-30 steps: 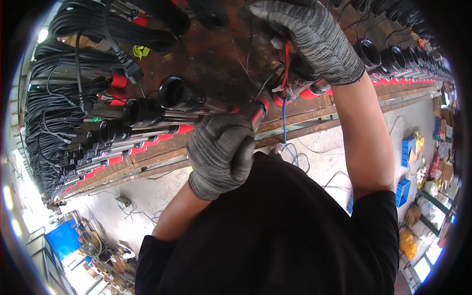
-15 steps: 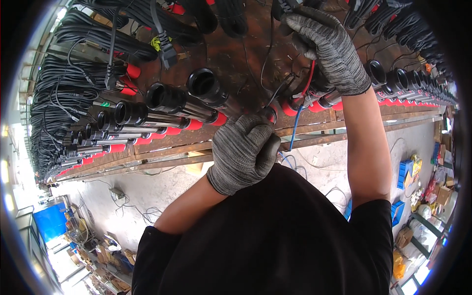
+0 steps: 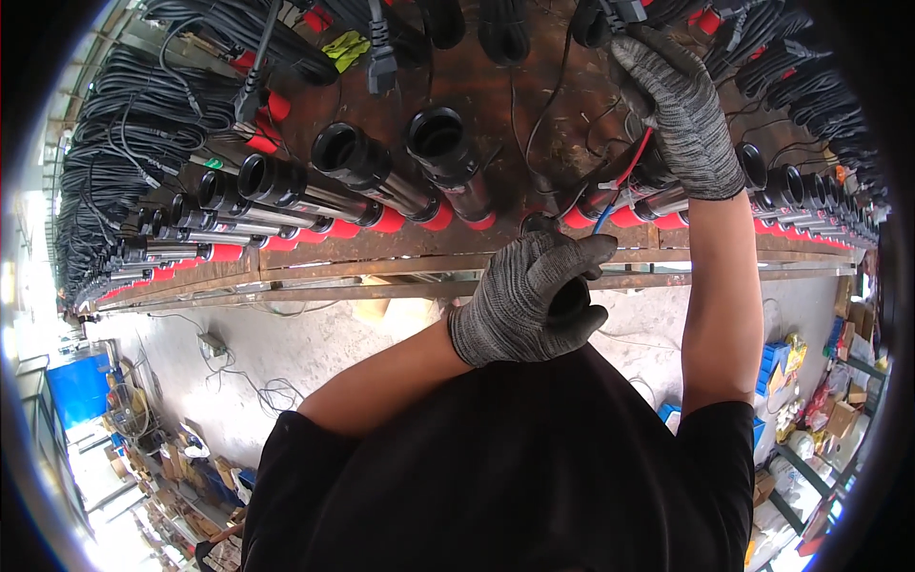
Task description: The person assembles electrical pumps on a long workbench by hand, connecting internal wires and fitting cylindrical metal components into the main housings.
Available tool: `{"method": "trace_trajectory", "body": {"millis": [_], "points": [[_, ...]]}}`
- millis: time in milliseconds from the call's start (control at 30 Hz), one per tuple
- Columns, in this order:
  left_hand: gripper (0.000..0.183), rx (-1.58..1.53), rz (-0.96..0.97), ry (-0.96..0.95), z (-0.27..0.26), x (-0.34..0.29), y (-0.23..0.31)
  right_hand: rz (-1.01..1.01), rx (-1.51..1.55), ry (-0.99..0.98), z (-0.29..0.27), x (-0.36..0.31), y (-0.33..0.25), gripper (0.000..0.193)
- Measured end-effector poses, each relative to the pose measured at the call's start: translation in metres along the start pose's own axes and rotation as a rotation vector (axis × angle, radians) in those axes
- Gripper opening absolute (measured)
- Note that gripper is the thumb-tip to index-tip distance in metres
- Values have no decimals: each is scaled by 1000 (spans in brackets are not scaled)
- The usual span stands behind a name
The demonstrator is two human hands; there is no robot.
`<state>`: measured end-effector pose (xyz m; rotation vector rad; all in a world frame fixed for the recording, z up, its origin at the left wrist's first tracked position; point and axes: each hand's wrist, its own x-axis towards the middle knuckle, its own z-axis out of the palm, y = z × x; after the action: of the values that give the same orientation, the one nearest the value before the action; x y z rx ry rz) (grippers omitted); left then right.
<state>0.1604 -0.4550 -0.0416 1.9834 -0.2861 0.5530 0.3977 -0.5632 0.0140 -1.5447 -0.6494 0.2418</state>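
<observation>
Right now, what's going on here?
A black-shirted person works at a dark brown table. The grey-gloved left hand is wrapped around a cylinder with a black, open round end, at the table's near edge. The grey-gloved right hand is by a black cable plug, contact unclear. Silvery cylinders with black collars and red ends line the table.

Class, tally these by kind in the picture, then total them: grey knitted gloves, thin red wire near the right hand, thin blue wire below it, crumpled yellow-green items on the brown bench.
Grey knitted gloves: 2 (left hand, right hand)
Thin red wire: 1
Thin blue wire: 1
Crumpled yellow-green item: 1
Total: 5
</observation>
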Motion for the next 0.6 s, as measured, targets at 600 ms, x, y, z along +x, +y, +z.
{"method": "trace_trajectory", "body": {"millis": [600], "points": [[65, 3, -41, -32, 2, 5, 2, 121, -115, -14, 0, -5, -18, 38]]}}
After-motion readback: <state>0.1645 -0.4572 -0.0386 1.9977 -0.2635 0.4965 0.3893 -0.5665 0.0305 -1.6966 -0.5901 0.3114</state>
